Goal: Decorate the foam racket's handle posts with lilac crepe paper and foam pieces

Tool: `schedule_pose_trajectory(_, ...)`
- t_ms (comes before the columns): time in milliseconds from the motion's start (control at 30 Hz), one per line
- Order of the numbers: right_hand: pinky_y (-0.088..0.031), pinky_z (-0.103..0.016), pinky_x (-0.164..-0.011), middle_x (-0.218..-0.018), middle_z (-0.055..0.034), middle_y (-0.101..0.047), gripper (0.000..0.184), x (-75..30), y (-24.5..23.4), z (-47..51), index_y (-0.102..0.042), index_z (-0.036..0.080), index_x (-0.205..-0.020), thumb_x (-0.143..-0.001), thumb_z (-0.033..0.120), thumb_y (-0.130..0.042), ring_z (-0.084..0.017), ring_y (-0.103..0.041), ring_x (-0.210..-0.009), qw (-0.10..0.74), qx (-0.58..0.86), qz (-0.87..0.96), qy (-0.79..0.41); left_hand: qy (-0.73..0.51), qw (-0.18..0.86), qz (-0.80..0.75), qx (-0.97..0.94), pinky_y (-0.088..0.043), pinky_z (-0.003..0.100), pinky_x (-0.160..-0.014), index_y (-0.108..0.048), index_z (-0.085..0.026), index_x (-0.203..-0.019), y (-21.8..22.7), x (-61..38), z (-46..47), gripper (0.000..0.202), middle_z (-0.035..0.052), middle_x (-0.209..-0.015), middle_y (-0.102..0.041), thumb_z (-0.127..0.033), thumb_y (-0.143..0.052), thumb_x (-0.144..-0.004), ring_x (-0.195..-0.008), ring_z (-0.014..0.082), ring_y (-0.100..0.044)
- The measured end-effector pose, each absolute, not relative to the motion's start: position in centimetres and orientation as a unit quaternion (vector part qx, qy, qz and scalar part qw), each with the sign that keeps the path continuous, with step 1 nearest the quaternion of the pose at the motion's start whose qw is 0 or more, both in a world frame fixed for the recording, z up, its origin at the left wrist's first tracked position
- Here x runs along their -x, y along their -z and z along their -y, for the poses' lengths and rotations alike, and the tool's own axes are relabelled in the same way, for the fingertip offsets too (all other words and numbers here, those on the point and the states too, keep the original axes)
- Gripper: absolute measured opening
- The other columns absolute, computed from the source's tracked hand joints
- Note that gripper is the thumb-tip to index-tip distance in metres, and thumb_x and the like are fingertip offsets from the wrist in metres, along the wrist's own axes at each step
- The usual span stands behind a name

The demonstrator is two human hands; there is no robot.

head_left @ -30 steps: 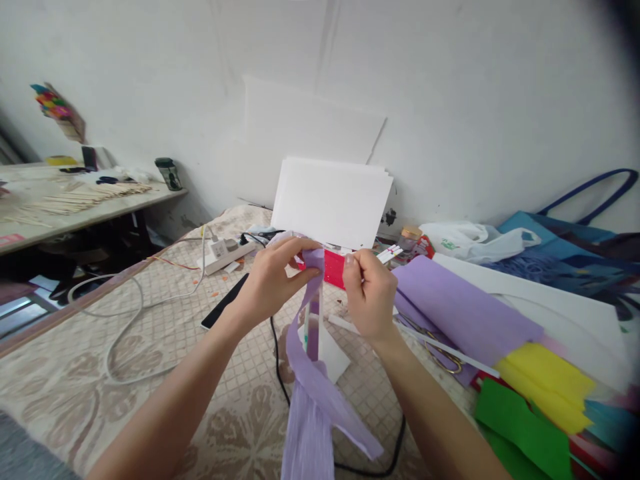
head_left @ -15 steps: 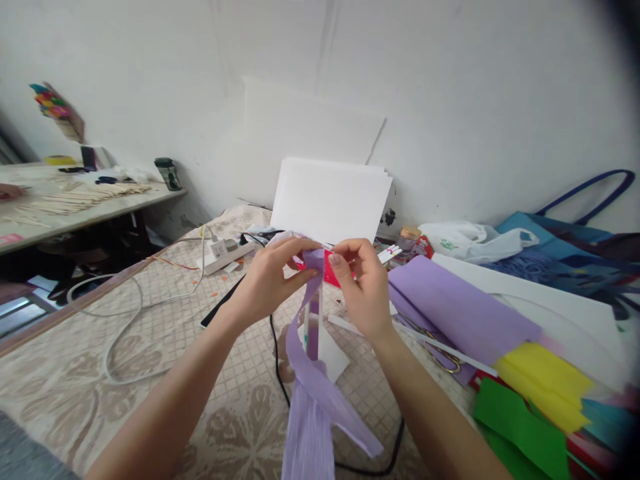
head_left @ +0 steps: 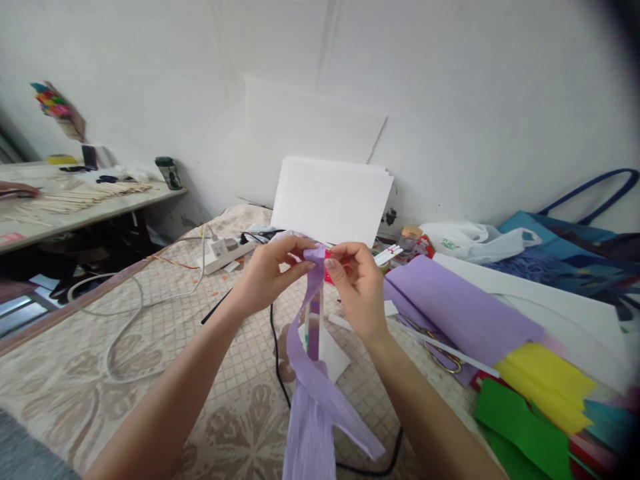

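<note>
purple strip [head_left: 299,350] hung at center: lower part toward the near edge over the patterned tablecloth [head_left: 245,413], upper end at the fingertips. left hand [head_left: 263,277] had thumb and fingers clamped on that end; right hand [head_left: 359,290] had thumb and forefinger at its right edge, couldn't tell if they gripped it. near right: green sheet [head_left: 520,420], then folded purple sheet [head_left: 460,303] with scissors [head_left: 450,363] beside it. red piece [head_left: 329,272] just behind the fingers. farther back: lidded jar [head_left: 409,244], contents unclear; white plastic bag [head_left: 457,239] near it, contents hidden; blue tote [head_left: 520,223] behind that. far left table: dark green tumbler [head_left: 169,175], contents not visible. on the wall: tan holder [head_left: 71,128] with multicolored flowers [head_left: 53,103] in it.
</note>
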State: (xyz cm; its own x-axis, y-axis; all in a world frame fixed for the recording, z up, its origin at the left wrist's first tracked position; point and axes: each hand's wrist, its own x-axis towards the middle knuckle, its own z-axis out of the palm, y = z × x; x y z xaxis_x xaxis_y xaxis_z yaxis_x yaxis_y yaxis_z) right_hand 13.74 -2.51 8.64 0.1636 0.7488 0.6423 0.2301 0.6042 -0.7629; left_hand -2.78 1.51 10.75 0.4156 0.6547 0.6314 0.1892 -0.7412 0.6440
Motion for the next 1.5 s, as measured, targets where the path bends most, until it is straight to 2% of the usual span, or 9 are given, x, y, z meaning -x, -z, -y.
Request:
schedule_pose_trajectory(167, -0.049, -0.028, -0.069, -0.087, -0.0011, -0.062, 0.014, -13.7, -8.7, 2.1, -0.058, 0.022, -0.095, -0.088, 0.032, -0.065, -0.014, -0.059, -0.078, 0.641, 0.409, 0.617, -0.202, -0.469, 0.247, -0.264, -0.806, -0.057, 0.027, -0.075, -0.067, -0.018, -0.103, -10.8, 2.9, -1.7, 0.016, 0.0061, -0.095, -0.073, -0.024, -0.063, -0.088, -0.085, 0.0162, -0.068)
schedule_pose_trajectory(367, -0.05, -0.028, -0.066, -0.083, -0.0006, -0.062, 0.009, -14.7, -7.6, 3.0, -0.06, 0.022, -0.093, -0.095, 0.028, -0.054, -0.014, -0.059, -0.072, 0.645, 0.409, 0.627, -0.153, -0.458, 0.288, -0.261, -0.799, -0.057, 0.031, -0.079, -0.069, -0.018, -0.104, -10.4, 3.1, -2.2, 0.02, 0.0092, -0.098, -0.073, -0.031, -0.06, -0.09, -0.09, 0.0192, -0.068)
schedule_pose_trajectory(533, -0.05, -0.03, -0.069, -0.09, -0.0029, -0.061, 0.016, -16.0, -7.3, 4.6, -0.063, 0.024, -0.101, -0.091, 0.013, -0.056, -0.016, -0.06, -0.082, 0.544, 0.355, 0.76, -0.018, -0.444, 0.294, -0.265, -0.804, -0.057, 0.028, -0.077, -0.069, -0.018, -0.106, -10.6, 3.3, -2.2, 0.023, 0.0081, -0.101, -0.073, -0.032, -0.056, -0.094, -0.088, 0.0172, -0.068)
schedule_pose_trajectory(667, -0.052, -0.034, -0.077, -0.101, -0.0072, -0.06, 0.025, -16.0, -7.2, 5.2, -0.063, 0.024, -0.111, -0.093, 0.01, -0.052, -0.019, -0.059, -0.091, 0.434, 0.307, 0.845, 0.052, -0.457, 0.284, -0.25, -0.805, -0.057, 0.026, -0.077, -0.066, -0.019, -0.109, -10.7, 3.2, -2.1, 0.023, 0.0074, -0.103, -0.072, -0.031, -0.052, -0.096, -0.09, 0.0155, -0.068)
schedule_pose_trajectory(867, -0.049, -0.033, -0.071, -0.099, -0.0081, -0.059, 0.021, -15.1, -7.4, 5.0, -0.065, 0.021, -0.092, -0.094, 0.01, -0.047, -0.018, -0.054, -0.084, 0.367, 0.301, 0.872, 0.119, -0.504, 0.366, -0.191, -0.759, -0.056, 0.029, -0.084, -0.057, -0.019, -0.105, -10.4, 3.1, -2.2, 0.016, 0.0091, -0.106, -0.068, -0.03, -0.059, -0.093, -0.1, 0.0172, -0.066)
schedule_pose_trajectory(1000, -0.048, -0.032, -0.072, -0.093, -0.0063, -0.058, 0.013, -14.7, -8.3, 4.9, -0.063, 0.019, -0.091, -0.093, 0.013, -0.052, -0.018, -0.055, -0.084, 0.433, 0.293, 0.849, 0.076, -0.49, 0.377, -0.156, -0.77, -0.054, 0.032, -0.087, -0.058, -0.019, -0.099, -10.6, 3.3, -2.2, 0.017, 0.0097, -0.106, -0.067, -0.035, -0.058, -0.094, -0.1, 0.0185, -0.065)
schedule_pose_trajectory(1133, -0.048, -0.034, -0.079, -0.089, -0.0041, -0.056, 0.01, -14.3, -10.3, 4.5, -0.061, 0.021, -0.088, -0.091, 0.012, -0.056, -0.018, -0.056, -0.088, 0.538, 0.301, 0.785, 0.064, -0.462, 0.354, -0.147, -0.8, -0.053, 0.032, -0.084, -0.065, -0.018, -0.092, -10.9, 3.8, -2.3, 0.036, 0.0103, -0.11, -0.068, -0.046, -0.044, -0.099, -0.097, 0.0196, -0.064)
schedule_pose_trajectory(1233, -0.048, -0.035, -0.08, -0.091, -0.0035, -0.055, 0.011, -14.2, -11.6, 3.7, -0.06, 0.022, -0.085, -0.088, 0.011, -0.057, -0.019, -0.056, -0.09, 0.568, 0.334, 0.751, 0.051, -0.46, 0.357, -0.14, -0.801, -0.052, 0.032, -0.081, -0.067, -0.019, -0.094, -10.8, 4.1, -2.6, 0.04, 0.0095, -0.105, -0.068, -0.052, -0.043, -0.097, -0.096, 0.0212, -0.064)
schedule_pose_trajectory(1500, -0.049, -0.029, -0.074, -0.092, -0.0017, -0.06, 0.003, -14.2, -12.0, 1.3, -0.058, 0.021, -0.087, -0.086, 0.018, -0.059, -0.015, -0.058, -0.089, 0.594, 0.363, 0.706, -0.129, -0.505, 0.334, -0.124, -0.786, -0.051, 0.032, -0.085, -0.065, -0.019, -0.088, -10.4, 2.9, -2.5, 0.014, 0.0072, -0.098, -0.066, -0.025, -0.075, -0.08, -0.093, 0.0183, -0.062)
